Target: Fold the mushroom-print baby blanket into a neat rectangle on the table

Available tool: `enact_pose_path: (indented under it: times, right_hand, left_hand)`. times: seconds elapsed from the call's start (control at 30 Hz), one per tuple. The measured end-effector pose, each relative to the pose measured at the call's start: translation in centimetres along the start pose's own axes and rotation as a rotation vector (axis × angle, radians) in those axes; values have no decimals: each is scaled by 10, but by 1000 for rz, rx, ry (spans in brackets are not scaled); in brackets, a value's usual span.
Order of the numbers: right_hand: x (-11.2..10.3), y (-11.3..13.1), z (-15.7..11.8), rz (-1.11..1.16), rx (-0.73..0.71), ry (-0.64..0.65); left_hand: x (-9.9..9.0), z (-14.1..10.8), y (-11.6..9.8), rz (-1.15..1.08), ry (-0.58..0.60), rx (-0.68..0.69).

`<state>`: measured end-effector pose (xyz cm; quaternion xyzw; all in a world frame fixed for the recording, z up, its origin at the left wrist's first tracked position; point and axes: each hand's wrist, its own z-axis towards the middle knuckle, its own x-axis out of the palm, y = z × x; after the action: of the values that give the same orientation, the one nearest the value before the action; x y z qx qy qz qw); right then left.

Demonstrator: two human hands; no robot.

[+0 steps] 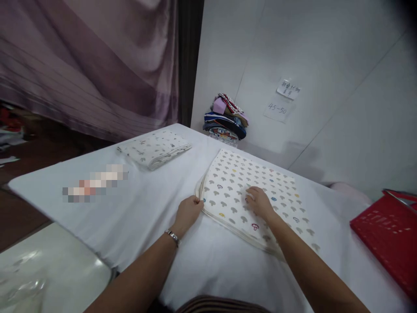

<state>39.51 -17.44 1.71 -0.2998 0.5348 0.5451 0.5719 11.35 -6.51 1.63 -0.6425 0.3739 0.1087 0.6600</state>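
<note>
Left hand (pixel 189 213) pinching the folded white cloth printed with grey mushrooms (pixel 236 195)!
And there the cloth lies, flat on the white-draped table (pixel 156 208), its near left corner in that narrow grip; the right hand (pixel 260 204) rests on top, fingers loosely bent (whether they pinch anything, I can't tell), while a folded white cloth with small dark prints (pixel 153 148) sits apart, farther left.

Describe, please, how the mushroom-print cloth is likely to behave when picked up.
The mushroom-print cloth would probably sag, as its stacked layers curve softly near the left hand. Those layers might also shift apart, since several edges show. It seems unlikely to roll, lying flat on the white tablecloth.
</note>
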Motion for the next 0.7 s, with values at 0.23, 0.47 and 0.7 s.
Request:
enact_pose_path:
  times: [0.23, 0.47, 0.7]
  right_hand:
    - [30, 52, 55, 84, -207, 42]
    - [45, 36, 84, 12, -77, 209]
    - [45, 29, 85, 1, 54, 292]
  left_hand:
    - [2, 2, 4, 19, -26, -3]
    - [0, 3, 5, -12, -13, -27]
    - [0, 4, 5, 65, -1, -12]
